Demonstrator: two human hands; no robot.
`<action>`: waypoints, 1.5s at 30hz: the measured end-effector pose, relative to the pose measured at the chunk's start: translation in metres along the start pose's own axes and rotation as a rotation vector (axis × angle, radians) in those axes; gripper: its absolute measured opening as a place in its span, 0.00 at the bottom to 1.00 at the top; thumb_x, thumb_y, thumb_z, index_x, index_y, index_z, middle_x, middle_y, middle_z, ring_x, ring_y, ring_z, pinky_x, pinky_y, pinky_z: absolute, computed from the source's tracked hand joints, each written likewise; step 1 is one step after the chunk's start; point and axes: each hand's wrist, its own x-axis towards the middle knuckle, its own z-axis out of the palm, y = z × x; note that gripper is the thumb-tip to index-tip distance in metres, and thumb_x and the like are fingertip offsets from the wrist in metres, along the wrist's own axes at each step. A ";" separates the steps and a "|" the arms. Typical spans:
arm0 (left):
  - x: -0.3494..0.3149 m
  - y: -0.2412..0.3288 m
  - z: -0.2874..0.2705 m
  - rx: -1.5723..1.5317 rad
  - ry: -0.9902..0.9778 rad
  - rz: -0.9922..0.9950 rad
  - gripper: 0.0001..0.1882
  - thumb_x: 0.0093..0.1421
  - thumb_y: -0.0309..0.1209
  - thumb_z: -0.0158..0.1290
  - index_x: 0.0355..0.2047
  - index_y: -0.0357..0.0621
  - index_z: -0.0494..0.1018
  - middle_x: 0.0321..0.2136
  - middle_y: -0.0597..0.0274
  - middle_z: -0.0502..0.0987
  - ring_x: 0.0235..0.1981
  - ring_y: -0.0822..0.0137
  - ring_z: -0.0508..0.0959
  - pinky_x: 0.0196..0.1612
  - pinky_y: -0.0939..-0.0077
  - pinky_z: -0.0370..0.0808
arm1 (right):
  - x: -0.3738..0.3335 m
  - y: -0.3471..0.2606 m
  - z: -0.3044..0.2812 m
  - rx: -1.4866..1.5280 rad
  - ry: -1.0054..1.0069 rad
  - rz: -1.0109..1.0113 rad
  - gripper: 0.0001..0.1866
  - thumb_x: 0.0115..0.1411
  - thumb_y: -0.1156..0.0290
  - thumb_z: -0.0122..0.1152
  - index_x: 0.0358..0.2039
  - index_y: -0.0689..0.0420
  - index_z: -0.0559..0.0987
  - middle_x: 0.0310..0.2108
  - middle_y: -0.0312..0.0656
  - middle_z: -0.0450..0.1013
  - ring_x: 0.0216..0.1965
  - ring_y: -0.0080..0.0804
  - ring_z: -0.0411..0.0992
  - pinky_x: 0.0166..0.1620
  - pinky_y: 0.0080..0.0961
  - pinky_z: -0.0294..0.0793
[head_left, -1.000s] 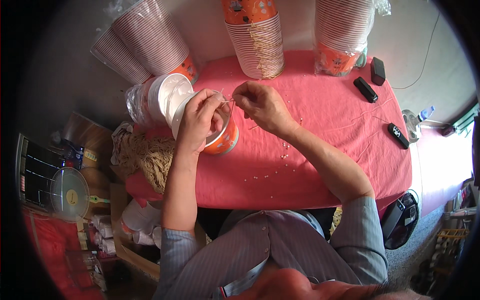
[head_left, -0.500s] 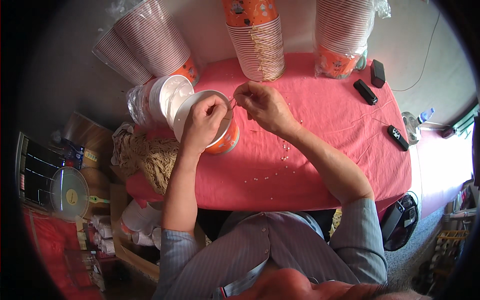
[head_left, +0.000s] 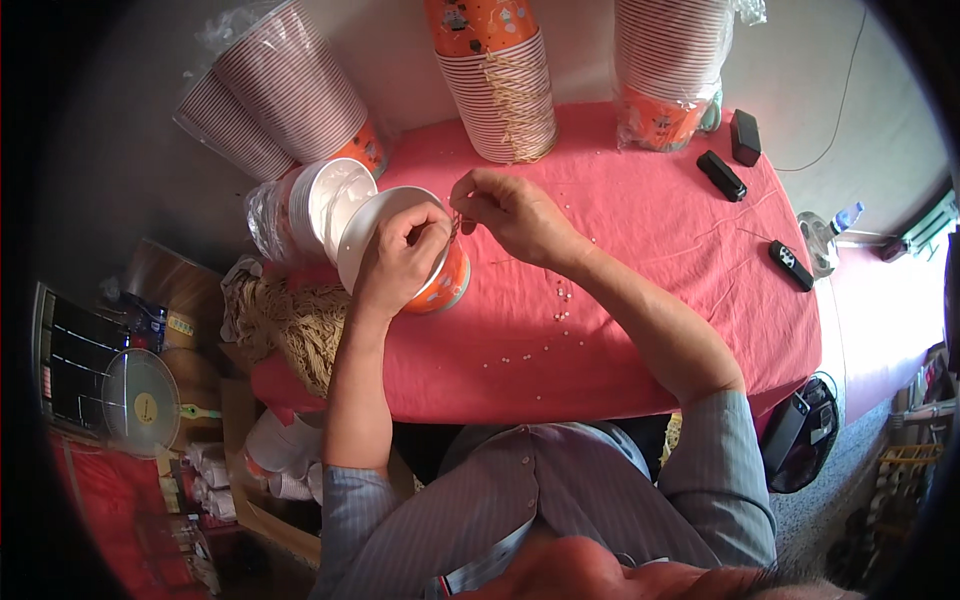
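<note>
An orange-printed paper bucket (head_left: 440, 285) with a white inside stands tilted on the red cloth. My left hand (head_left: 402, 255) is over its mouth, fingers curled closed at the right rim. Just right of the rim, my right hand (head_left: 505, 212) is closed in a pinch, thumb against fingers. Between the two sets of fingertips shows a thin strand, seemingly a cord (head_left: 455, 229), close to the rim. My fingers hide most of it. To the left of my left forearm, a bundle of tan cords (head_left: 295, 322) hangs over the table edge.
Behind stand stacked buckets (head_left: 290, 85), a middle stack (head_left: 500, 100) hung with cords, and a wrapped right stack (head_left: 665, 60). A wrapped white stack (head_left: 335, 200) lies beside the bucket. Small white beads (head_left: 562, 300) dot the red cloth (head_left: 660, 230). Black devices (head_left: 722, 176) sit at right.
Both hands stay at the bucket's rim, still pinched. My right hand's fingertips have dipped slightly. The whole view has shifted a little, so things appear farther left.
</note>
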 end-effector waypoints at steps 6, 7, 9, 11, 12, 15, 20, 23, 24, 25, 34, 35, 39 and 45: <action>0.001 -0.004 -0.005 -0.026 -0.071 -0.035 0.09 0.70 0.26 0.54 0.33 0.32 0.77 0.26 0.64 0.77 0.31 0.75 0.75 0.39 0.73 0.74 | 0.003 0.004 -0.003 0.093 -0.071 -0.015 0.06 0.77 0.74 0.58 0.47 0.63 0.80 0.37 0.36 0.79 0.41 0.22 0.77 0.51 0.27 0.80; 0.001 -0.003 -0.004 -0.026 -0.075 -0.034 0.09 0.70 0.26 0.54 0.33 0.32 0.77 0.26 0.64 0.77 0.31 0.75 0.75 0.39 0.73 0.74 | 0.005 0.007 -0.003 0.144 -0.088 -0.017 0.06 0.77 0.73 0.59 0.47 0.62 0.81 0.37 0.36 0.79 0.38 0.20 0.76 0.46 0.24 0.79; 0.000 -0.003 -0.004 -0.040 -0.085 -0.037 0.10 0.71 0.27 0.53 0.34 0.32 0.77 0.28 0.63 0.79 0.33 0.75 0.76 0.41 0.74 0.75 | 0.005 0.001 -0.003 0.197 -0.105 -0.018 0.06 0.77 0.73 0.59 0.47 0.61 0.81 0.36 0.35 0.80 0.35 0.18 0.75 0.41 0.21 0.78; 0.000 -0.002 -0.004 -0.038 -0.094 -0.041 0.10 0.71 0.27 0.53 0.35 0.32 0.77 0.28 0.63 0.80 0.33 0.74 0.77 0.42 0.73 0.76 | 0.002 -0.008 -0.008 0.251 -0.151 0.108 0.06 0.78 0.71 0.59 0.46 0.59 0.81 0.33 0.34 0.79 0.27 0.12 0.69 0.29 0.15 0.69; 0.000 -0.001 -0.003 -0.036 -0.100 -0.044 0.10 0.71 0.27 0.53 0.35 0.31 0.77 0.29 0.62 0.80 0.34 0.74 0.78 0.42 0.73 0.76 | 0.001 -0.007 -0.008 0.252 -0.147 0.107 0.06 0.78 0.71 0.59 0.46 0.59 0.81 0.33 0.34 0.79 0.27 0.12 0.69 0.29 0.15 0.69; -0.001 -0.001 -0.002 -0.033 -0.101 -0.018 0.10 0.71 0.28 0.53 0.36 0.31 0.78 0.29 0.61 0.81 0.34 0.73 0.80 0.43 0.72 0.77 | 0.002 -0.006 -0.009 0.293 -0.164 0.103 0.06 0.78 0.70 0.59 0.46 0.57 0.81 0.31 0.32 0.79 0.22 0.08 0.63 0.23 0.13 0.58; -0.002 0.003 -0.002 0.029 -0.104 -0.023 0.09 0.70 0.27 0.54 0.36 0.31 0.78 0.29 0.57 0.82 0.33 0.69 0.81 0.43 0.70 0.77 | 0.000 -0.008 -0.017 0.323 -0.216 0.253 0.08 0.76 0.68 0.62 0.47 0.58 0.83 0.32 0.33 0.79 0.21 0.10 0.63 0.23 0.15 0.58; -0.003 0.007 -0.001 0.114 -0.086 -0.002 0.08 0.69 0.27 0.54 0.37 0.32 0.78 0.30 0.54 0.82 0.33 0.65 0.82 0.43 0.68 0.77 | 0.001 -0.010 -0.020 0.359 -0.253 0.289 0.08 0.74 0.70 0.63 0.48 0.59 0.84 0.33 0.34 0.80 0.20 0.11 0.63 0.22 0.15 0.57; -0.004 0.008 0.000 0.143 -0.070 0.010 0.08 0.68 0.27 0.54 0.37 0.32 0.78 0.30 0.52 0.82 0.33 0.62 0.82 0.42 0.68 0.77 | 0.001 -0.010 -0.020 0.362 -0.253 0.288 0.08 0.74 0.70 0.63 0.48 0.59 0.84 0.33 0.34 0.80 0.20 0.11 0.63 0.22 0.15 0.57; -0.004 0.009 0.000 0.146 -0.071 0.008 0.08 0.68 0.27 0.54 0.37 0.32 0.78 0.30 0.52 0.82 0.33 0.62 0.82 0.42 0.68 0.77 | 0.001 -0.011 -0.021 0.381 -0.248 0.319 0.08 0.73 0.72 0.63 0.48 0.59 0.84 0.33 0.34 0.80 0.20 0.11 0.63 0.22 0.15 0.57; -0.004 0.014 0.003 0.247 -0.052 0.025 0.08 0.68 0.27 0.55 0.36 0.32 0.77 0.30 0.51 0.80 0.32 0.58 0.81 0.41 0.64 0.77 | 0.002 -0.012 -0.021 0.360 -0.230 0.347 0.10 0.66 0.76 0.65 0.47 0.59 0.85 0.32 0.33 0.81 0.20 0.12 0.64 0.22 0.16 0.57; -0.004 0.014 0.003 0.241 -0.053 0.015 0.08 0.68 0.27 0.55 0.36 0.32 0.77 0.30 0.51 0.79 0.32 0.58 0.81 0.40 0.64 0.77 | 0.002 -0.012 -0.021 0.352 -0.228 0.340 0.10 0.66 0.76 0.66 0.47 0.59 0.85 0.32 0.33 0.81 0.20 0.12 0.64 0.22 0.16 0.57; -0.004 0.013 0.003 0.212 -0.048 0.021 0.07 0.69 0.26 0.54 0.35 0.33 0.76 0.29 0.52 0.79 0.31 0.60 0.80 0.40 0.66 0.76 | 0.003 -0.010 -0.019 0.326 -0.233 0.311 0.10 0.64 0.78 0.66 0.46 0.59 0.85 0.31 0.33 0.80 0.21 0.12 0.64 0.22 0.15 0.57; -0.003 0.012 0.003 0.201 -0.041 0.012 0.07 0.69 0.26 0.53 0.35 0.33 0.75 0.29 0.54 0.78 0.31 0.64 0.79 0.39 0.68 0.75 | 0.003 -0.009 -0.022 0.351 -0.231 0.296 0.09 0.64 0.80 0.65 0.45 0.58 0.84 0.31 0.33 0.81 0.20 0.12 0.63 0.22 0.15 0.56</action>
